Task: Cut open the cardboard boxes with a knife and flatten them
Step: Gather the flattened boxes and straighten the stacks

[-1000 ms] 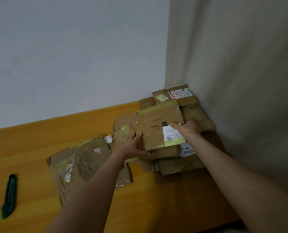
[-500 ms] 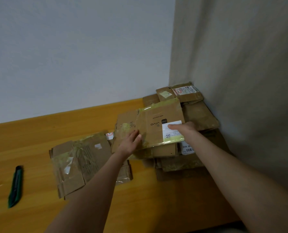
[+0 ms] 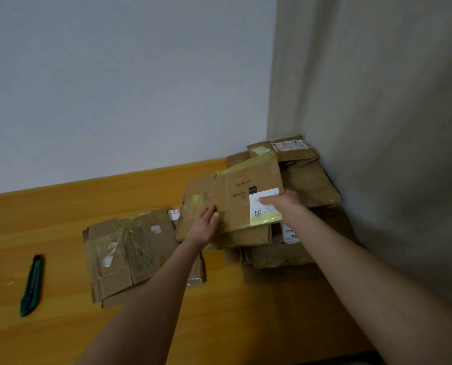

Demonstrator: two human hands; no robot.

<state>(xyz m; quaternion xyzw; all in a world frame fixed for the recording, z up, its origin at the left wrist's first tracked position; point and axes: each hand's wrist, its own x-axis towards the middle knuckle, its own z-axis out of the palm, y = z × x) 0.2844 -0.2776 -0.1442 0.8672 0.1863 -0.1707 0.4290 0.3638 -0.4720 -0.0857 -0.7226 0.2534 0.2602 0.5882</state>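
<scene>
Cardboard, cut open and pressed flat, fills the far right corner of the wooden tabletop [image 3: 246,325] as a stack of flattened boxes [image 3: 309,185] against the two walls. On top of that stack lies a flattened box [image 3: 246,196] with printed lettering, yellowish tape along its edges and a white shipping label [image 3: 264,204] at its near right corner; it sits slightly tilted, its left part reaching past the stack. The left hand [image 3: 203,227] rests on the box's near left part, fingers straight and close together, palm down on the taped cardboard. The right hand [image 3: 281,201] lies over the right edge, its fingers flat and together on the label and pointing left; its thumb is hidden, so whether it reaches under the edge cannot be told. Just left of the stack, partly under the left forearm, lies a second flattened box [image 3: 130,254] with clear tape across it, resting on more cardboard. The green knife [image 3: 31,285] lies on the tabletop at the far left, well apart from both hands and all the cardboard.
</scene>
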